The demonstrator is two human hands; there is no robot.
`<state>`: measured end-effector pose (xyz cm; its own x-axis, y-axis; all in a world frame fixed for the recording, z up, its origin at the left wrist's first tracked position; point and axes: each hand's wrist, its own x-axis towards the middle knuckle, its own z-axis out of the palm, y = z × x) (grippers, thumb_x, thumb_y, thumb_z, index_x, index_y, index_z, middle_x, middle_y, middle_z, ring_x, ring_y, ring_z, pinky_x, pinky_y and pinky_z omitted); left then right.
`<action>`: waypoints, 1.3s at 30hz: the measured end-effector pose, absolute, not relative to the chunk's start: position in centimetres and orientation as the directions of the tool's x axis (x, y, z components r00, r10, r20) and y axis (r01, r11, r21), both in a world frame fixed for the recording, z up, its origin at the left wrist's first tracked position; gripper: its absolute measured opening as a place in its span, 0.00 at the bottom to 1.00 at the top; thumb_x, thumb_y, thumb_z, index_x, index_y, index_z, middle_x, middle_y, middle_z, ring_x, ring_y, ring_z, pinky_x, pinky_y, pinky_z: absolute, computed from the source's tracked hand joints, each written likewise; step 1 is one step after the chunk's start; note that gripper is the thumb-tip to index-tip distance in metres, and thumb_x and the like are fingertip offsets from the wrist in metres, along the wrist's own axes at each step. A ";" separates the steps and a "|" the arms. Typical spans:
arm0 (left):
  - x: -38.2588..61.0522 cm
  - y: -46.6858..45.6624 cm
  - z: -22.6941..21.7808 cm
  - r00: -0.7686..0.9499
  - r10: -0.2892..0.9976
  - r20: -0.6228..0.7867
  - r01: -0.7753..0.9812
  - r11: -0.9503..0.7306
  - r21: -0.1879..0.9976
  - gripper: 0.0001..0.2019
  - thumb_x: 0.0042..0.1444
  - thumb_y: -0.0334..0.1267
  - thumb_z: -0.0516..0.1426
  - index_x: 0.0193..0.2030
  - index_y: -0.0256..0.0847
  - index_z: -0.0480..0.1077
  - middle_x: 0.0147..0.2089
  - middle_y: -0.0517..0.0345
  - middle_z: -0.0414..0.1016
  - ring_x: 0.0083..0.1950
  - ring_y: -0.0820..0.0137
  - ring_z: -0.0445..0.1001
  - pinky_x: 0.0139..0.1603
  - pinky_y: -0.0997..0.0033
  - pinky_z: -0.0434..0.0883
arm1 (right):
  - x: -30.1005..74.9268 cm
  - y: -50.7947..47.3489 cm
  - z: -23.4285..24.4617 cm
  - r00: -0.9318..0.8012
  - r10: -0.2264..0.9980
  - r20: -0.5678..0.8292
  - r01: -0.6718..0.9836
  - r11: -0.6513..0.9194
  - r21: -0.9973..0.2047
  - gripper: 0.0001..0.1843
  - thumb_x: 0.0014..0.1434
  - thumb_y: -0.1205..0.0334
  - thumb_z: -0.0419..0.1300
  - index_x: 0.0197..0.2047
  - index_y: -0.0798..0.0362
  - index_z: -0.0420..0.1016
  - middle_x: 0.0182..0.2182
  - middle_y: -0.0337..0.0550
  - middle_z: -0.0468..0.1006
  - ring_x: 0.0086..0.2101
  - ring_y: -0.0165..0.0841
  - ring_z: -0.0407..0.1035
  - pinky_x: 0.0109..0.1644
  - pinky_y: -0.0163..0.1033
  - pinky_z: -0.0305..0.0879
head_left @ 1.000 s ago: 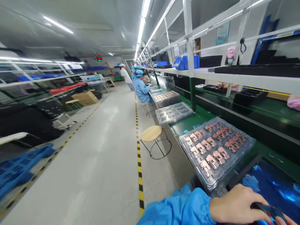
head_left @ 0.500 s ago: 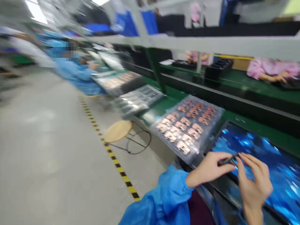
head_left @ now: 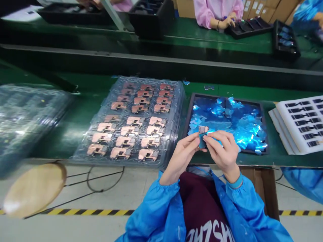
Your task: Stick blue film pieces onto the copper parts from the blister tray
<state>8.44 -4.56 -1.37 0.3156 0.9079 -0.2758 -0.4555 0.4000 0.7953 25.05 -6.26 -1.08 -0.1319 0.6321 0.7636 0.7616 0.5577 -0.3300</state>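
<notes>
My left hand (head_left: 183, 158) and my right hand (head_left: 219, 148) pinch a small part (head_left: 202, 136) between their fingertips. It has a square metal top and a dark blue body. Both hands hang over the near edge of a black tray (head_left: 227, 96) heaped with shiny blue film scraps (head_left: 227, 121). To the left of my hands lies a clear blister tray (head_left: 161, 162) holding rows of copper-coloured parts (head_left: 131, 127). A white-sleeved wristband is absent; a blue band circles my right wrist (head_left: 234, 181). My blue sleeves cover both forearms.
A green workbench (head_left: 83, 134) carries everything. A white tray of black strips (head_left: 300, 126) sits at the right, a blurred blister stack (head_left: 27, 117) at the left. Below stands a wooden stool (head_left: 34, 190). Across a divider, a person in pink (head_left: 217, 13) handles black trays.
My head has turned from along the aisle down to the bench. Both hands have come together at the black tray's near edge, and the held part now shows its metal top.
</notes>
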 end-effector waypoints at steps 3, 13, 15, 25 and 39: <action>8.2 -4.0 -1.6 0.308 0.906 -0.290 -0.501 0.413 0.760 0.18 0.59 0.48 0.73 0.51 0.40 0.86 0.53 0.47 0.85 0.47 0.62 0.81 0.45 0.66 0.81 | 24.7 -6.5 -1.0 -0.163 0.644 0.748 0.746 0.576 -0.333 0.14 0.69 0.74 0.65 0.53 0.46 0.82 0.43 0.43 0.88 0.46 0.38 0.80 0.53 0.45 0.80; 7.2 -3.0 -1.5 0.030 0.949 -0.314 -0.589 0.271 0.762 0.13 0.61 0.41 0.71 0.50 0.39 0.83 0.56 0.48 0.85 0.49 0.64 0.84 0.44 0.71 0.80 | 23.5 -6.8 -2.3 0.116 0.669 0.734 0.682 0.484 -0.548 0.08 0.73 0.69 0.58 0.47 0.46 0.75 0.36 0.42 0.83 0.38 0.38 0.80 0.44 0.48 0.78; 6.7 -3.2 -1.0 -0.018 0.951 -0.308 -0.590 0.238 0.772 0.13 0.59 0.40 0.72 0.48 0.40 0.81 0.52 0.49 0.86 0.47 0.64 0.85 0.43 0.70 0.81 | 23.9 -5.2 -2.8 0.287 0.677 0.678 0.689 0.346 -0.637 0.05 0.75 0.64 0.58 0.47 0.47 0.75 0.36 0.43 0.82 0.37 0.38 0.78 0.41 0.45 0.76; 3.7 -3.6 0.2 -0.050 0.960 -0.277 -0.505 0.215 0.836 0.19 0.57 0.50 0.74 0.40 0.40 0.74 0.44 0.50 0.88 0.47 0.59 0.88 0.52 0.62 0.83 | 20.5 -2.5 -1.3 0.135 0.914 0.382 0.642 0.213 -0.736 0.25 0.74 0.51 0.60 0.70 0.49 0.70 0.68 0.55 0.75 0.67 0.49 0.70 0.68 0.60 0.73; -16.5 4.3 3.0 -0.013 0.964 0.266 0.593 -0.206 0.778 0.10 0.66 0.36 0.60 0.46 0.43 0.84 0.52 0.51 0.85 0.53 0.61 0.81 0.61 0.56 0.77 | 16.9 -5.7 1.7 0.015 0.943 0.334 0.502 0.281 -0.818 0.12 0.75 0.57 0.61 0.55 0.44 0.85 0.51 0.43 0.88 0.51 0.40 0.83 0.49 0.44 0.81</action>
